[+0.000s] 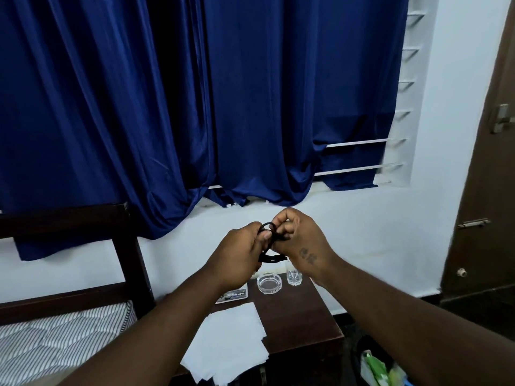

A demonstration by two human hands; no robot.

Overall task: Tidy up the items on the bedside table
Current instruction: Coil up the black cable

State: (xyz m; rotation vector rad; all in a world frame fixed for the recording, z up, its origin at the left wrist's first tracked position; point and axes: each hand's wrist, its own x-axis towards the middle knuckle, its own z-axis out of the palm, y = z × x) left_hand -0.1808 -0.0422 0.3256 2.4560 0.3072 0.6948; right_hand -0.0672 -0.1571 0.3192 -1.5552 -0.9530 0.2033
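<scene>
Together, the left hand point(237, 254) and right hand point(299, 240) pinch what looks like a coiled black cord point(269, 242) above the bedside table point(301, 324).

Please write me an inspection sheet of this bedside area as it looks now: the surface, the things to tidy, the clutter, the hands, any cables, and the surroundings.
Surface: dark wooden bedside table, partly covered.
Job's things: glass ashtray and small drinking glass at the back; printed card; white papers overhanging the front edge.
Clutter: green and white packets on the floor to the right.
Grippers: left hand and right hand both hold a black cord above the table.
Cables: only that looped black cord.
Surroundings: blue curtain, bed with striped mattress, brown door.
</scene>
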